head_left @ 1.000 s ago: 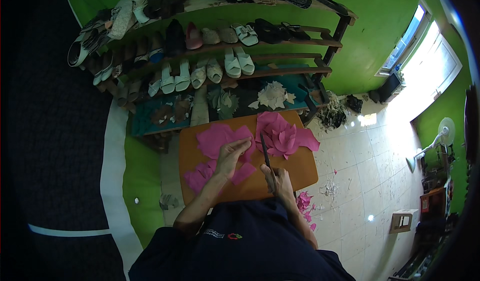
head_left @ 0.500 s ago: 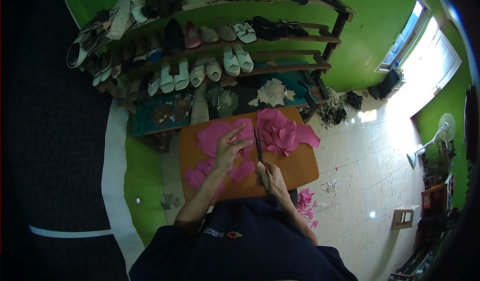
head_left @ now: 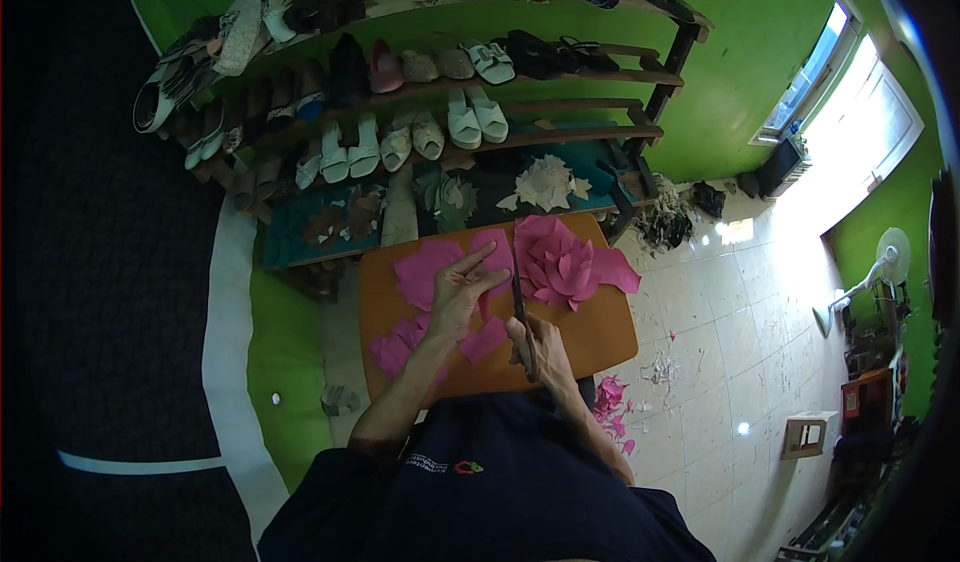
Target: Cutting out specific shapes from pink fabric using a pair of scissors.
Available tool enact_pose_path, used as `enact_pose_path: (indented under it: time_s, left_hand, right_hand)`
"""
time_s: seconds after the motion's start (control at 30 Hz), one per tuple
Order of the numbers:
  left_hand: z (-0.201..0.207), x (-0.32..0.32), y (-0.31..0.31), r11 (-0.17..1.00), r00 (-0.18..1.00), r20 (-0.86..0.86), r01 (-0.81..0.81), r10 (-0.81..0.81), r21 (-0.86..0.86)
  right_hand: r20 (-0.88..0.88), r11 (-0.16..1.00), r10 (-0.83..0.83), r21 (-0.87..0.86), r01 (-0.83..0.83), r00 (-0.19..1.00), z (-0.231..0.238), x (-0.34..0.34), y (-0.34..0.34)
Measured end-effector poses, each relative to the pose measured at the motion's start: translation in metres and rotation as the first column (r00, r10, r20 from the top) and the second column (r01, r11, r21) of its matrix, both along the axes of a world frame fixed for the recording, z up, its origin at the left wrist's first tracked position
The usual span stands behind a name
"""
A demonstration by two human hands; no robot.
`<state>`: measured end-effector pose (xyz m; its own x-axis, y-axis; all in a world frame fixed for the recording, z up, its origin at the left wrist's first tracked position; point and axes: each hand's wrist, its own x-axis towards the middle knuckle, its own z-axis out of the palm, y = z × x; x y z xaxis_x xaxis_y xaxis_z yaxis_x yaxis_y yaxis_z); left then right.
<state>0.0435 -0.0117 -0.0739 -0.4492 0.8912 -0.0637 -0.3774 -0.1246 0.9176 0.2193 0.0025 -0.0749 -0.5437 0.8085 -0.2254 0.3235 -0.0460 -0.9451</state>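
My left hand [head_left: 458, 297] pinches a pink piece of thin sheet material [head_left: 492, 245] between thumb and fingers, above the left half of the table. In my right hand [head_left: 542, 347] is a pair of dark scissors [head_left: 518, 297]. Its blades point away from me and lie along the right edge of the held piece. Just right of the blades rests a pile of pink petal-shaped cutouts [head_left: 556, 267]. Another pink sheet [head_left: 425, 270] lies beyond my left hand, and pink scraps [head_left: 395, 350] lie beside my left forearm.
The orange-brown table [head_left: 600, 337] has rounded corners. Behind it stands a wooden rack [head_left: 560, 137] with several shoes and sandals, plus pale cutouts [head_left: 545, 184] low down. Pink scraps [head_left: 610, 400] lie on the tiled floor [head_left: 700, 362] at right. A white fan [head_left: 885, 257] stands farther right.
The scissors have shifted slightly, their blades now closer together against the pink piece. My right hand's fingers have changed position on the handles. My left hand has barely moved.
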Motion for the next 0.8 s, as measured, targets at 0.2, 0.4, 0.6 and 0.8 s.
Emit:
enact_pose_path:
  time_s: [0.2, 0.4, 0.6, 0.8]
  left_hand:
    - [0.0, 0.005, 0.001, 1.0, 0.999, 0.012, 0.03, -0.03, -0.005]
    - [0.008, 0.009, 0.001, 1.0, 0.999, 0.041, 0.017, -0.017, -0.008]
    - [0.004, 0.006, 0.004, 0.998, 0.998, 0.029, 0.058, -0.059, 0.024]
    - [0.026, 0.002, 0.002, 0.992, 0.992, 0.013, 0.127, -0.127, 0.003]
  right_hand:
    - [-0.063, 0.999, -0.042, -0.038, 0.039, 0.997, -0.008, -0.001, 0.005]
    - [-0.052, 0.999, -0.048, -0.025, 0.046, 0.998, -0.003, 0.0, 0.007]
    - [-0.112, 0.992, -0.079, -0.105, 0.067, 0.991, -0.003, 0.004, 0.006]
    - [-0.105, 0.988, -0.09, -0.132, 0.076, 0.99, -0.003, 0.007, 0.009]
